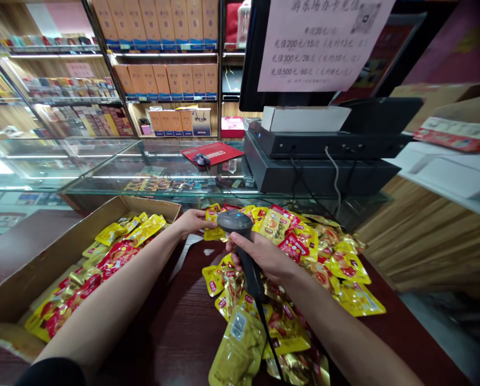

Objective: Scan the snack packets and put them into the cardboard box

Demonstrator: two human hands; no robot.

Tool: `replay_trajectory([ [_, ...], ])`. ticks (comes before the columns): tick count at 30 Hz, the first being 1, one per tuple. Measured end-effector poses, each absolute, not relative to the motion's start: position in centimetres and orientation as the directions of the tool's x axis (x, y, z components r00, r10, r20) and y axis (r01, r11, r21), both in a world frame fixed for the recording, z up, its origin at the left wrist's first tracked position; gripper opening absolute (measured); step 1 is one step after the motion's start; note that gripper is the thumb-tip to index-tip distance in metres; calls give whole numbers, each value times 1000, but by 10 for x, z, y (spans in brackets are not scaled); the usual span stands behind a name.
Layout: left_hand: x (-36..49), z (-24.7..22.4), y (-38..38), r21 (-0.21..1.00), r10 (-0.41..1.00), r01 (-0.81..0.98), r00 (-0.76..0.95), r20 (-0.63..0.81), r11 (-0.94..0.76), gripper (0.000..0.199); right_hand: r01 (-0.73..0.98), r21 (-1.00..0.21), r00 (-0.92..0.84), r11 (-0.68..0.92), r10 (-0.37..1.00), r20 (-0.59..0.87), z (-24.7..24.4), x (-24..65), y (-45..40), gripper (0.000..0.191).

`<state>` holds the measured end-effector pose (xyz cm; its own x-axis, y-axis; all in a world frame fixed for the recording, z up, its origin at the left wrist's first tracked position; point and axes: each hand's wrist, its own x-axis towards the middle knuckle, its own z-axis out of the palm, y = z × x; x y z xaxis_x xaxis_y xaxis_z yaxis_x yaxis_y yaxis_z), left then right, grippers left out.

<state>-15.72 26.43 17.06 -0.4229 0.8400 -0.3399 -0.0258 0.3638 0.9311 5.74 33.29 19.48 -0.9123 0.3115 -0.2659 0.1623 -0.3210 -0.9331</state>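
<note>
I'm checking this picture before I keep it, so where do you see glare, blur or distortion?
Head view: glare whitens the far left edge, highlights glint off the packets, and bright streaks show in the glass counter; head view: fine print on the sheet is smeared, while the scanner keeps a clear outline; head view: the left shelves look soft and lean, likely wide-angle stretch.

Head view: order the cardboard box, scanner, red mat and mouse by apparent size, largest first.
1. Cardboard box
2. Scanner, nearer the camera than the mat
3. Red mat
4. Mouse
</note>
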Motion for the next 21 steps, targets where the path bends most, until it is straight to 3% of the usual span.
replay_trajectory([
  [17,-154,169,264,900,843,75,-391,-370,430,35,164,-931,-897,-325,344,-278,196,56,331,37],
  [21,-156,165,265,910,846,43,-390,-364,412,41,153,-930,-894,-335,355,-274,197,57,332,35],
])
